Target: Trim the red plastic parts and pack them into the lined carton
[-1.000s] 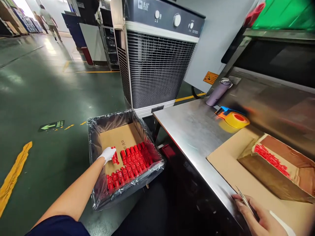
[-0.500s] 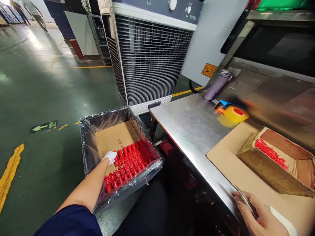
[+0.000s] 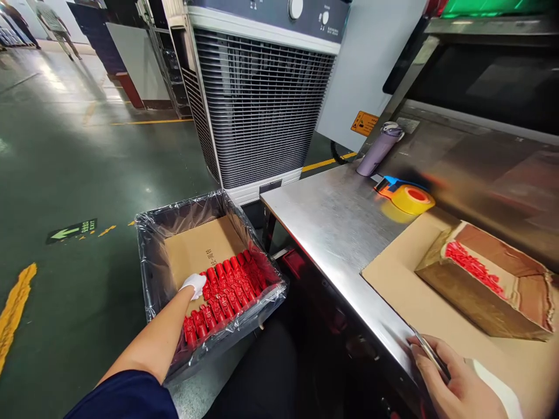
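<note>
My left hand (image 3: pixel 194 285), in a white glove, reaches into a lined bin (image 3: pixel 146 273). Its closed fingers are on a red cylindrical plastic part (image 3: pixel 206 286) at the near-left end of a row. Two rows of such red parts (image 3: pixel 225 299) stand side by side on a cardboard sheet (image 3: pixel 203 241). At the bench edge my right hand (image 3: pixel 445 369), bare-fingered with a white band at the wrist, is closed around slim pointed metal tweezers (image 3: pixel 430 352). The tips of the tweezers point away from me.
On the metal bench (image 3: pixel 332 221) lie a flat cardboard sheet (image 3: pixel 402 279), an open carton (image 3: pixel 463 297) with small red pieces, a tape dispenser (image 3: pixel 408 198) and a purple bottle (image 3: pixel 379 151). A large air cooler (image 3: pixel 262 105) stands behind the bin. People (image 3: pixel 55 26) are far back left.
The whole view has shifted slightly, so things sit a little further left. My left hand stays at the red parts and my right hand keeps hold of the tweezers.
</note>
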The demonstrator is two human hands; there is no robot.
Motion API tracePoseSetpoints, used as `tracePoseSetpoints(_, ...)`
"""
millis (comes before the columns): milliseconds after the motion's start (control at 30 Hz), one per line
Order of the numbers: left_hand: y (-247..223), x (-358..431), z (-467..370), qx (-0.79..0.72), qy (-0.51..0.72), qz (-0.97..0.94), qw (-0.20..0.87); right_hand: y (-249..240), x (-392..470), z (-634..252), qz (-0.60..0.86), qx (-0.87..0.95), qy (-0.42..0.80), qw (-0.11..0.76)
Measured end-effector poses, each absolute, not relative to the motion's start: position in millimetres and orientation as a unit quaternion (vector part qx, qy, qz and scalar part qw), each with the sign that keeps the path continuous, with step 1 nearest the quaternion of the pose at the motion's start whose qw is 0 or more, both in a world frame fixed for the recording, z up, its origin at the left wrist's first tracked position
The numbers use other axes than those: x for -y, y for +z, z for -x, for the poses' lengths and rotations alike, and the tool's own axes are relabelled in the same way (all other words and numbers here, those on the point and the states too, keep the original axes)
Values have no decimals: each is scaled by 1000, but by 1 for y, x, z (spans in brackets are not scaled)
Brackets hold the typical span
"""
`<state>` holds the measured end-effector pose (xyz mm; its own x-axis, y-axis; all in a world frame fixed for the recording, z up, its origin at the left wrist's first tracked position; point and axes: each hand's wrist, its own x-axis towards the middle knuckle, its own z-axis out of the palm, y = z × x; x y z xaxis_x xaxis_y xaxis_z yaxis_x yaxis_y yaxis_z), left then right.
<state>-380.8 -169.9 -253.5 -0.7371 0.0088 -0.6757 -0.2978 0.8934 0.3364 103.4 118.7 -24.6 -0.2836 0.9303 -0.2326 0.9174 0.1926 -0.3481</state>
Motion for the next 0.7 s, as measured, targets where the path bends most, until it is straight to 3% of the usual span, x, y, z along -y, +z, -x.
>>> tracePoseSetpoints(200,-252,172,385,-901,194,96,375,-23,-113,-99,594,780,195,16)
tracePoseSetpoints(500,-254,170,394,-934,223,24,277,-22,-111,-99,588,785,192,30)
tracePoseSetpoints(700,-261,167,396,-933,231,-41,272,-23,-111,-98,583,788,191,42)
